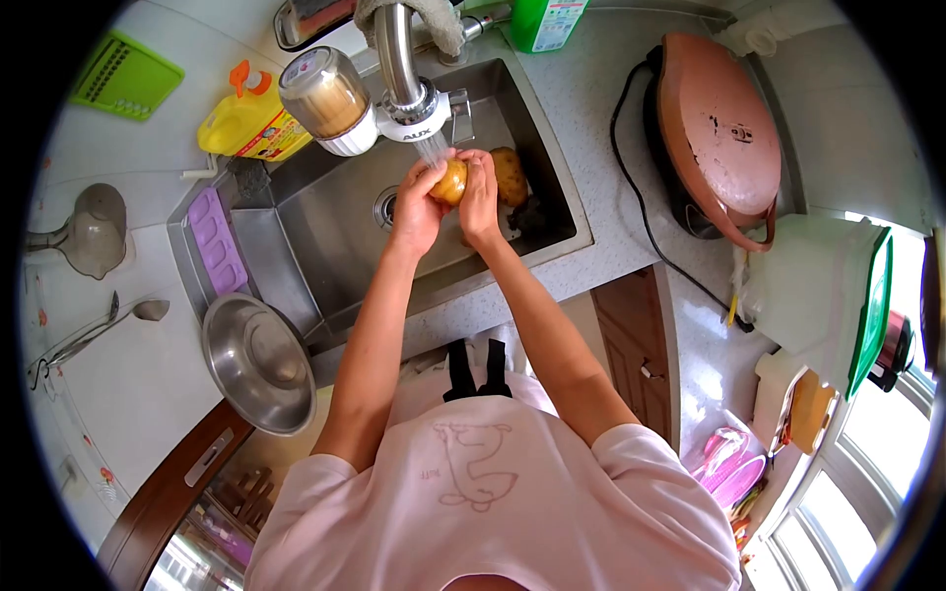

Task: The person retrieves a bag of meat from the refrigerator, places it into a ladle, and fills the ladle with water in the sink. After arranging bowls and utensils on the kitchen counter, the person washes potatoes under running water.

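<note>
A yellow-brown potato is between my two hands, under water running from the faucet with the white AUX filter. My left hand closes round its left side, and my right hand wraps its right side. Another, browner potato lies in the sink just right of my right hand. Dark scraps sit near it in the sink's right corner. The metal sink spreads below both hands, with its drain left of my left hand.
A steel bowl rests at the sink's left front. Behind it are a purple tray and a yellow bottle. A green bottle stands behind the sink. On the right counter sits a pink electric pan with a black cord.
</note>
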Available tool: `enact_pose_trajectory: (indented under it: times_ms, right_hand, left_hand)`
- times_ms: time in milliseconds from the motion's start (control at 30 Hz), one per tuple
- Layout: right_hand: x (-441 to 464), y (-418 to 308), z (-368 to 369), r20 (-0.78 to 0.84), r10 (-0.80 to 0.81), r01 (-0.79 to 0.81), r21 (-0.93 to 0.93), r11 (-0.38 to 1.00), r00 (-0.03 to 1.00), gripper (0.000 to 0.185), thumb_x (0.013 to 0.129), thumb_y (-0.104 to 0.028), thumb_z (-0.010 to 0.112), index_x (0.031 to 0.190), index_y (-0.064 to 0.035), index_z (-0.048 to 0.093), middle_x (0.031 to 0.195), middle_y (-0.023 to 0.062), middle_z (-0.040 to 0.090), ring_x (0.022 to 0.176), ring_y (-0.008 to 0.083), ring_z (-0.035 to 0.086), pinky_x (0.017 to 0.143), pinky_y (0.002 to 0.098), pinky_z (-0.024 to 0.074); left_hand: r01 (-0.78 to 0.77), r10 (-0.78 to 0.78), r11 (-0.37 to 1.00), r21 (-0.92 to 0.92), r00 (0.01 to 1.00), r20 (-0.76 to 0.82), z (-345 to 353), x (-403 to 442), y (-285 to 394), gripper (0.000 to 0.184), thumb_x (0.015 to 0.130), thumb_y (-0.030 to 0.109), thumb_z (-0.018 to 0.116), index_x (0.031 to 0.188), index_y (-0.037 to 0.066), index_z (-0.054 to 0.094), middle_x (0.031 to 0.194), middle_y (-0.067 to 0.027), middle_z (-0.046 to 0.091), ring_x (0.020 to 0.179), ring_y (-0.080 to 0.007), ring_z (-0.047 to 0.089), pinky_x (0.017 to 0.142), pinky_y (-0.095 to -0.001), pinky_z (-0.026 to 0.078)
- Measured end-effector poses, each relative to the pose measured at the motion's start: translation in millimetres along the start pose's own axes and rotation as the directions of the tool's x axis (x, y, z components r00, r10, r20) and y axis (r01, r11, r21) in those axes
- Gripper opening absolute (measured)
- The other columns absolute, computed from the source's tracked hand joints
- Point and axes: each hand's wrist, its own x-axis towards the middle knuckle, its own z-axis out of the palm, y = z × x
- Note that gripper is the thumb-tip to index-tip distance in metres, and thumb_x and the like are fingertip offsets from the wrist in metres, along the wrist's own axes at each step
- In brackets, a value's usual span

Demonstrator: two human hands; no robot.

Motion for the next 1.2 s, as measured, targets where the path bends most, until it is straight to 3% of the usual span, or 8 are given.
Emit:
enact_pose_trajectory:
  times_ms: [200, 300, 400, 567, 667, 767, 967, 1200]
  right_hand:
    - [5, -5, 0, 0.05, 0.296, -0.298, 0.04, 0.954, 0.954, 0.029, 0.102, -0.026, 0.032, 0.099, -0.0071, 0.054, 0.088, 0.008, 0.057, 0.071, 0.0154, 0.053, 0.063, 0.0284, 0.0471]
    - [19, -44, -7, 0.351, 0.774, -0.831, 0.021, 0.556, 0.527, 0.035, 0.099, -0.034, 0.028, 0.096, -0.0127, 0.056, 0.077, 0.0081, 0.059, 0.05, 0.0129, 0.046, 0.04, 0.0242, 0.034]
    - [43, -35, -9, 0.481, 0.849, -0.973, 0.038, 0.228, 0.217, 0.038, 0.097, -0.037, 0.025, 0.093, -0.016, 0.056, 0.069, 0.0087, 0.058, 0.036, 0.0108, 0.035, 0.032, 0.0215, 0.0203]
    - [20, -21, 23, -0.065, 0.752, -0.749, 0.062, 0.659, 0.656, 0.048, 0.096, -0.044, 0.037, 0.093, -0.0017, 0.059, 0.071, 0.0122, 0.059, 0.038, 0.0182, 0.043, 0.034, 0.0334, 0.0338]
    - [4, 9, 29, -0.205, 0.156, -0.234, -0.441, 0.867, 0.966, 0.059, 0.093, -0.05, 0.054, 0.098, 0.0092, 0.056, 0.091, 0.0272, 0.067, 0.078, 0.034, 0.069, 0.071, 0.0396, 0.0549]
    - [-13, -38, 32, -0.025, 0.163, -0.15, -0.544, 0.825, 0.986, 0.06, 0.09, -0.046, 0.062, 0.108, 0.01, 0.051, 0.094, 0.0298, 0.067, 0.094, 0.0383, 0.068, 0.082, 0.0413, 0.0532]
    - [-8, -23, 18, 0.002, 0.048, -0.038, -0.578, 0.815, 0.999, 0.058, 0.091, -0.049, 0.061, 0.109, 0.0056, 0.053, 0.088, 0.0215, 0.069, 0.079, 0.0312, 0.07, 0.071, 0.0392, 0.0546]
    - [14, -41, 9, 0.106, 0.613, -0.596, -0.154, 0.788, 0.783, 0.066, 0.102, -0.052, 0.029, 0.092, 0.0044, 0.063, 0.062, 0.0114, 0.06, 0.047, 0.0143, 0.056, 0.042, 0.0299, 0.0417]
  left_hand:
    - [-0.042, 0.043, 0.999, 0.02, 0.997, -0.067, 0, 9, -2, 0.034, 0.101, 0.031, 0.049, 0.123, 0.008, 0.061, 0.121, -0.0041, 0.064, 0.105, -0.0154, 0.06, 0.082, -0.0313, 0.049]
    - [-0.071, 0.072, 0.993, 0.094, 0.997, -0.001, 1, 7, 8, 0.032, 0.1, 0.029, 0.049, 0.117, 0.007, 0.064, 0.116, -0.0055, 0.067, 0.093, -0.0102, 0.062, 0.07, -0.0224, 0.05]
    - [-0.143, 0.131, 0.977, 0.16, 0.988, 0.086, 0, 3, 11, 0.032, 0.1, 0.03, 0.05, 0.117, 0.005, 0.063, 0.117, -0.0081, 0.067, 0.099, -0.0125, 0.062, 0.075, -0.0237, 0.052]
    - [-0.112, 0.158, 0.978, 0.177, 0.948, -0.275, -3, 23, -9, 0.033, 0.1, 0.032, 0.051, 0.114, 0.003, 0.059, 0.11, -0.0102, 0.066, 0.097, -0.0168, 0.064, 0.078, -0.0313, 0.054]
    - [-0.255, 0.254, 0.966, 0.048, 0.896, -0.363, 4, 25, -12, 0.038, 0.102, 0.035, 0.047, 0.106, 0.0, 0.06, 0.095, -0.006, 0.063, 0.084, -0.0146, 0.062, 0.073, -0.0304, 0.053]
    - [-0.234, 0.225, 0.972, 0.023, 0.9, -0.373, 0, 27, -7, 0.045, 0.105, 0.038, 0.038, 0.107, 0.0, 0.061, 0.101, -0.0088, 0.063, 0.091, -0.0174, 0.061, 0.083, -0.0328, 0.052]
    - [-0.231, 0.238, 0.971, 0.062, 0.925, -0.297, 3, 20, -7, 0.036, 0.102, 0.034, 0.052, 0.113, 0.001, 0.061, 0.103, -0.0067, 0.063, 0.09, -0.0156, 0.061, 0.081, -0.0328, 0.052]
    - [-0.272, 0.271, 0.945, 0.182, 0.962, 0.028, 3, 9, 11, 0.033, 0.092, 0.025, 0.067, 0.118, 0.005, 0.059, 0.099, -0.0036, 0.064, 0.082, -0.0152, 0.062, 0.067, -0.0297, 0.053]
